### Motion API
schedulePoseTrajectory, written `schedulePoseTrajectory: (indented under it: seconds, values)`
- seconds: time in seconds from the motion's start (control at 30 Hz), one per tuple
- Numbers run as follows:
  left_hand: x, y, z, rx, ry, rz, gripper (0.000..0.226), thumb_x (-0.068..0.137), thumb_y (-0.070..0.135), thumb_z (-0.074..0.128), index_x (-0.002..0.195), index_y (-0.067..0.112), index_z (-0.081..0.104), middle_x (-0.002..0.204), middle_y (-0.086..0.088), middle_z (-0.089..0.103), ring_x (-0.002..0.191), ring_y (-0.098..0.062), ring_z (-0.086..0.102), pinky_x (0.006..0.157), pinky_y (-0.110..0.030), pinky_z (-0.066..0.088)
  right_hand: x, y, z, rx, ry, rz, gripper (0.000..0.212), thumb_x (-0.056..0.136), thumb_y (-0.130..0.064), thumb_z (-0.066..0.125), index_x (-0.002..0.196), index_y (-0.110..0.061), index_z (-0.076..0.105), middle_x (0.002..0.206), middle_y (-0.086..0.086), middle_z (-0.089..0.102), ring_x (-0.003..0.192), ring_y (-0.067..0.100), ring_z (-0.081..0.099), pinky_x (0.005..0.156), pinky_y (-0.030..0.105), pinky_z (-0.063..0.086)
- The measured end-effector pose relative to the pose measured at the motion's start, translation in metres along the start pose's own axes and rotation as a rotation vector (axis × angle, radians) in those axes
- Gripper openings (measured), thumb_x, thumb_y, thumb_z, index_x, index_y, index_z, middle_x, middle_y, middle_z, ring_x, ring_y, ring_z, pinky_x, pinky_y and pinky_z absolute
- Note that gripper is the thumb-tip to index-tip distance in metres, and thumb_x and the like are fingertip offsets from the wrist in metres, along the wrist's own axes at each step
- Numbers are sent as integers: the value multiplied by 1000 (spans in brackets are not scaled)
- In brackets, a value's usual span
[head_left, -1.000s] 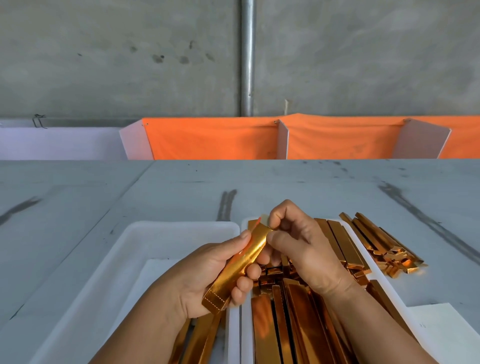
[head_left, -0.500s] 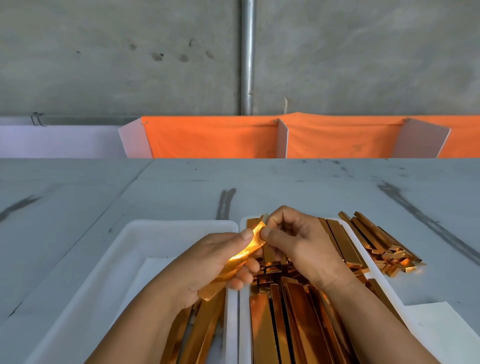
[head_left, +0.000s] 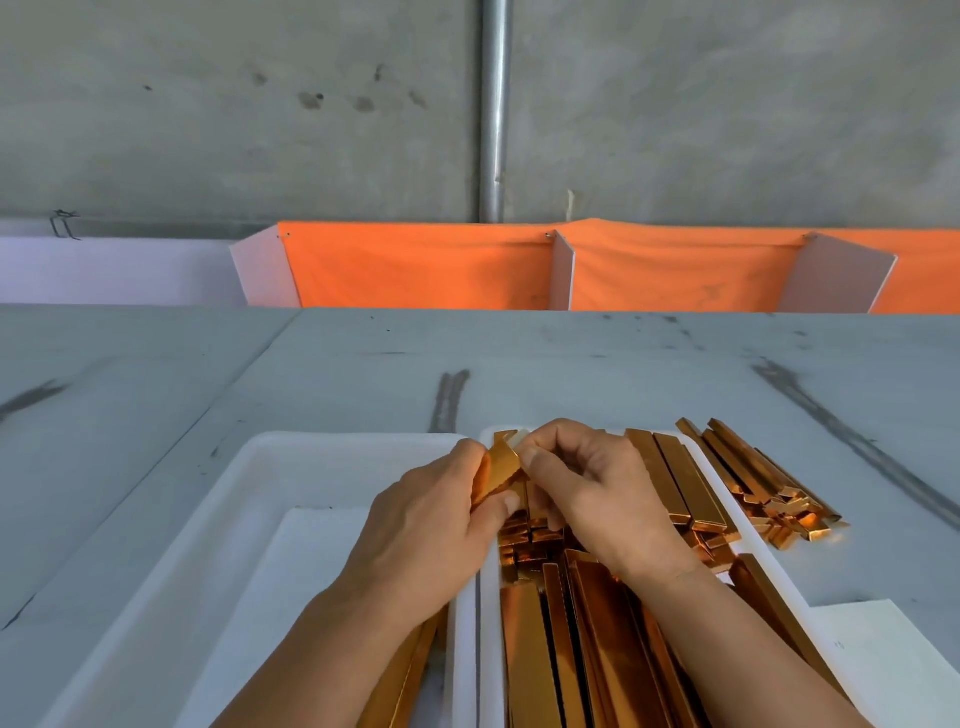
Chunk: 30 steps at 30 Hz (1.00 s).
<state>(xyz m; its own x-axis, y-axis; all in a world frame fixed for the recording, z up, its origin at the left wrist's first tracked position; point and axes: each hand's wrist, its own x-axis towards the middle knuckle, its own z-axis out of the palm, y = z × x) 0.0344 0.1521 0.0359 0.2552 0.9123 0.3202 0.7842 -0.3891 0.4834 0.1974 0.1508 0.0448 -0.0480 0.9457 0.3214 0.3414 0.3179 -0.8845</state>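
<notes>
The left hand hides most of the gold strip, perhaps its whole lower end. The left tray and right tray run off the bottom edge.

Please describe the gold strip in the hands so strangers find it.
Two white trays sit on the table. Over their meeting rims, the left hand and right hand pinch one gold strip. Unlike the flat strips, it is lifted and bent.

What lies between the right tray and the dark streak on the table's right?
A loose pile of gold strips, lying on the table; the head view shows it.
</notes>
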Motion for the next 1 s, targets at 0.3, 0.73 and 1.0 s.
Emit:
schedulePoseTrajectory:
  seconds: [0.3,0.73,1.0]
  values:
    - [-2,-1,6,6,-34,24,24,93,58,45,101,38,35,70,16,44,62,-3,50,52,-12,28,2,8,1,2,41,39,16,97,-18,59,88,-29,67,65,5,65,59,21,60,54,31,52]
    - [-2,-2,9,35,-8,55,25,92,59,45,99,39,33,70,16,43,61,-4,51,51,-13,28,2,10,-1,-51,29,-16,26,96,-16,59,83,-35,69,67,-6,66,63,20,62,56,30,53]
    - [-2,-3,14,12,19,52,24,92,60,44,101,40,33,71,16,45,61,-2,53,51,-10,31,0,6,1,31,-9,-6,27,99,-17,56,83,-34,71,64,-1,65,61,23,61,55,30,51]
